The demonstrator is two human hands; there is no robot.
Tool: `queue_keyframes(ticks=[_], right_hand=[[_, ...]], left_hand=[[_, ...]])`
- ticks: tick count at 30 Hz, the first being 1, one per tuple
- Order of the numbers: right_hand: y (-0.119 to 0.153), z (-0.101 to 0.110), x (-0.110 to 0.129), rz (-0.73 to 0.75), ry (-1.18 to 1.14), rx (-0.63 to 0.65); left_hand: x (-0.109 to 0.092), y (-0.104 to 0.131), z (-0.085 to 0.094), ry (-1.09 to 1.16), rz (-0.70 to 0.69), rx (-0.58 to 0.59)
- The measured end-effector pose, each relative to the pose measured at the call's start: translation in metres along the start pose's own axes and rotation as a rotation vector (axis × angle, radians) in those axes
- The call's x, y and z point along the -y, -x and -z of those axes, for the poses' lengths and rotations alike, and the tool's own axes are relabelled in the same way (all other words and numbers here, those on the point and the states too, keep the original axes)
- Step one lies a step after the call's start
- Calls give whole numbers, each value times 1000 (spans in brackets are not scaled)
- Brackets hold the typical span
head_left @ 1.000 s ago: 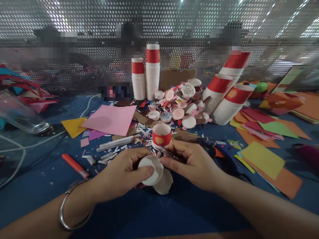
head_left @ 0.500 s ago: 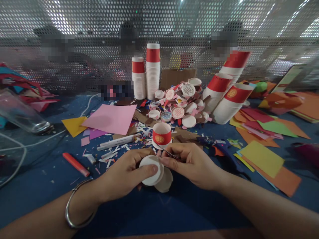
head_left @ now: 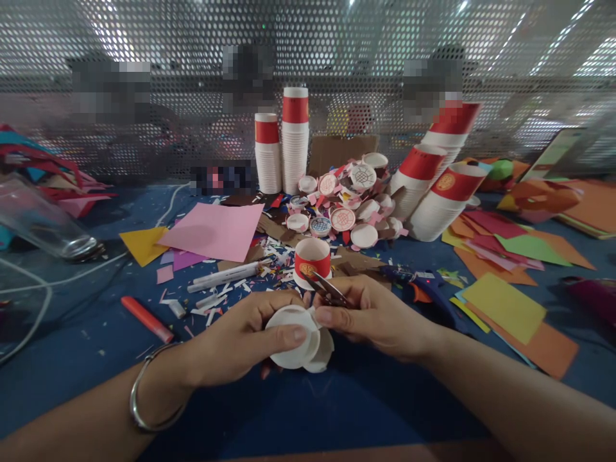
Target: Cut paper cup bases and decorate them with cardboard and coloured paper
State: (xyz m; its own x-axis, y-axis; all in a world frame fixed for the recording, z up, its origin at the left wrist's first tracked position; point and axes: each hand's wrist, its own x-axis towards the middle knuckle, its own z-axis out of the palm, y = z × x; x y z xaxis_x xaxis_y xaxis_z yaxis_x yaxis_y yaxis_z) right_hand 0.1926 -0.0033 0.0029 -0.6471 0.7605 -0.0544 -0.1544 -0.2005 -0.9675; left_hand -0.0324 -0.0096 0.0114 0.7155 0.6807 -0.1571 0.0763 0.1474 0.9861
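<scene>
My left hand point(head_left: 255, 333) is closed on a round white paper cup bottom point(head_left: 283, 350), with the thumb lying flat across it. A second pale disc point(head_left: 323, 351) shows partly from under it on the right. In my right hand point(head_left: 370, 314) is a small pair of scissors point(head_left: 332, 290), blades slightly apart and pointing up and left. Its thumb and fingertips also meet the right edge of the cup bottom. Just beyond the blades stands a red and white paper cup point(head_left: 312, 256) with a gold emblem.
Stacked paper cups point(head_left: 294, 147) stand at the back, with tilted stacks point(head_left: 416, 186) to the right. Between them lies a pile of cut cup bottoms point(head_left: 342, 218). Coloured paper point(head_left: 505, 301), a red marker point(head_left: 147, 319), a blue glue gun point(head_left: 436, 295) and paper scraps lie around.
The scissors have turned so that both blades now show, parted. The cup bottom has turned and tilted slightly in my left hand. Both hands remain close together.
</scene>
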Motion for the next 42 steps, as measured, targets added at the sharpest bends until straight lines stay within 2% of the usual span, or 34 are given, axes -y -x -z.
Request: queue_keyframes(ticks=[3, 7, 14, 18, 23, 28, 35, 42], right_hand=[[1, -1, 2, -7, -21, 21], [2, -3, 3, 4, 25, -56], [5, -1, 3, 182, 486, -179], [7, -2, 3, 188, 633, -211], [8, -5, 6, 214, 742, -214], [12, -7, 7, 306, 812, -209], [14, -10, 8, 411, 900, -235], [16, -11, 8, 444, 923, -245]], left_hand=[[-1, 0, 0, -12, -42, 3], [0, -2, -1, -49, -108, -67], [-2, -6, -3, -120, -111, -302], [-2, -4, -2, -238, -219, -366], [-3, -3, -4, -323, -289, -316], [-5, -1, -7, -404, -290, -270], [-6, 0, -9, -359, -284, -240], [-3, -1, -8, -289, -238, -213]])
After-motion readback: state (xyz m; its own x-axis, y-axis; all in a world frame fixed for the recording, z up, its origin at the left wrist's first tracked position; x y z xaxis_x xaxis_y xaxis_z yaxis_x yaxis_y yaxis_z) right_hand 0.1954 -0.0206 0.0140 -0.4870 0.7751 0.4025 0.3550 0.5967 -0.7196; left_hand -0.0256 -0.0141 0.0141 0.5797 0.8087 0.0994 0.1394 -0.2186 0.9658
